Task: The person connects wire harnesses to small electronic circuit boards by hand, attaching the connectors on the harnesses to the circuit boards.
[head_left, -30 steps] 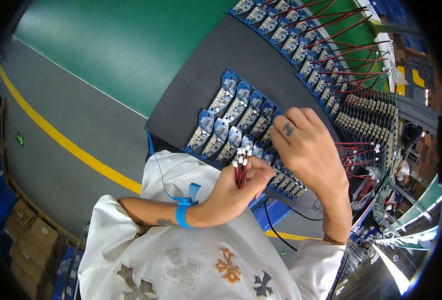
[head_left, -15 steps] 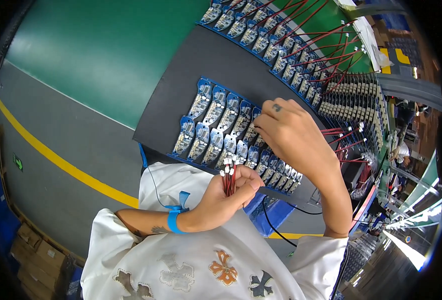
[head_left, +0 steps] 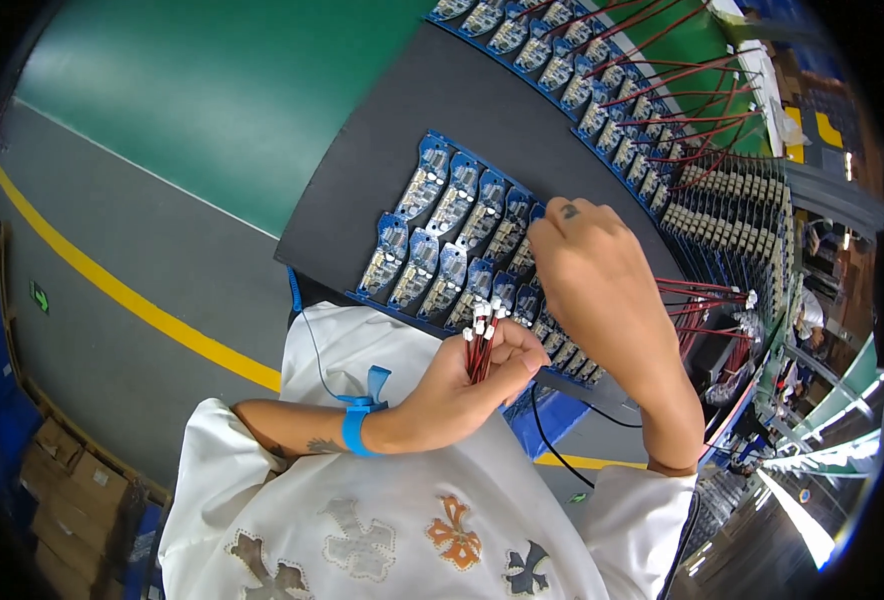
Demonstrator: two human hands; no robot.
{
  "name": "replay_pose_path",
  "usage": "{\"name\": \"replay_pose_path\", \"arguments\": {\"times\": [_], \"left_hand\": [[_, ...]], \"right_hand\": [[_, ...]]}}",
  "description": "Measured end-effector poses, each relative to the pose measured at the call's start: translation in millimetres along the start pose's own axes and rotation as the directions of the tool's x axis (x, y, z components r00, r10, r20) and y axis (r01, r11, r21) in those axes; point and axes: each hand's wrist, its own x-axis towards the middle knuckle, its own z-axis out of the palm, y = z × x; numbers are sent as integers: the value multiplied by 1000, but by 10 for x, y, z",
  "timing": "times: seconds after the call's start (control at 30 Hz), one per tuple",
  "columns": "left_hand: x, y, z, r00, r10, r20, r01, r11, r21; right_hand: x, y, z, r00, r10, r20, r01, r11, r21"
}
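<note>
My left hand (head_left: pixel 462 395) is closed around a bundle of red and black wires (head_left: pixel 479 358), whose white connectors stick up above the fingers. It hovers over the near edge of a panel of blue circuit boards (head_left: pixel 425 185), two rows joined together on a black mat. My right hand (head_left: pixel 597 275) is curled down over the right part of this panel. Its fingertips are bent under the hand, and whatever they pinch is hidden. A blue wrist strap (head_left: pixel 354 430) with a thin cord circles my left wrist.
More blue board panels (head_left: pixel 557 72) with red and black wires lie along the mat's far side. At the right, bare panels stand in a dense stack (head_left: pixel 727 205). Wire bundles (head_left: pixel 707 300) rest beside it. The black mat (head_left: pixel 362 170) borders a green table surface (head_left: pixel 212 90).
The whole view has shifted, so the panel appears further right and higher. My right hand's fingers are now tucked lower against the boards. My left hand still holds the wires.
</note>
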Motion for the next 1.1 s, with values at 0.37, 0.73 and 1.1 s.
{"name": "replay_pose_path", "arguments": {"times": [0.37,0.73,1.1], "left_hand": [[-75,123,-15,994,-20,104,19,1000,13],[-116,11,-79,979,-90,184,82,995,51],[-112,87,-52,979,202,-25,-203,978,-45]], "right_hand": [[-297,-309,-126,925,180,-334,-21,903,429],[-567,-442,169,931,359,-60,-35,251,967],[-519,-582,225,684,730,-5,177,-160,971]]}}
